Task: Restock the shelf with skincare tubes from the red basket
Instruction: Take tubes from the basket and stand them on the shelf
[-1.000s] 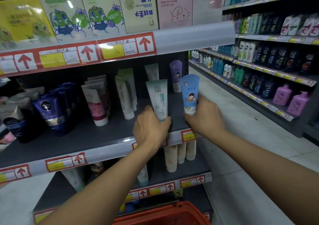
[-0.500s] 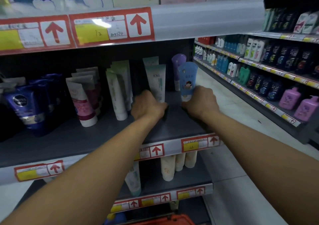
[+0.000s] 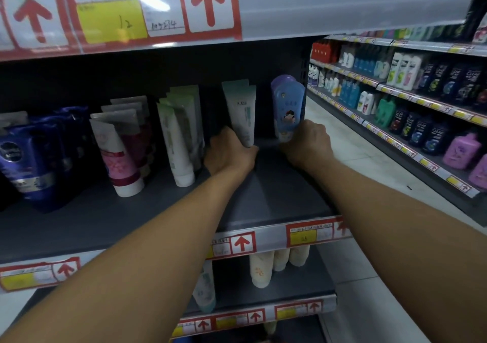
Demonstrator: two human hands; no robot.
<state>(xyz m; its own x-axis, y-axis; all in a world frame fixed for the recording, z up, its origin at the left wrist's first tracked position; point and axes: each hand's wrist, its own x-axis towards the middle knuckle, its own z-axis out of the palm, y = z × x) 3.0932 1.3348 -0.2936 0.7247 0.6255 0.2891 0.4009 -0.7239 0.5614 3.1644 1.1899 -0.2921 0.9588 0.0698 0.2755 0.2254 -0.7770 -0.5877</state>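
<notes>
Deep in the dark shelf (image 3: 276,200), my left hand (image 3: 229,153) grips the base of an upright white and green tube (image 3: 242,111), which stands right in front of a matching tube. My right hand (image 3: 307,145) holds the lower end of a blue tube with a cartoon child (image 3: 288,111), pressed against a purple tube (image 3: 282,80) behind it. Both tubes stand cap down near the back wall. The red basket is out of view.
Rows of pale green tubes (image 3: 179,134), pink and white tubes (image 3: 118,153) and dark blue tubes (image 3: 34,163) stand to the left. Cream tubes (image 3: 263,269) hang on the shelf below. A price rail (image 3: 263,240) edges the shelf. An aisle shelf of bottles (image 3: 411,105) runs on the right.
Both hands have pushed their tubes from the shelf's front edge back toward the rear wall. My view has moved closer and lower, and the red basket has dropped out of sight.
</notes>
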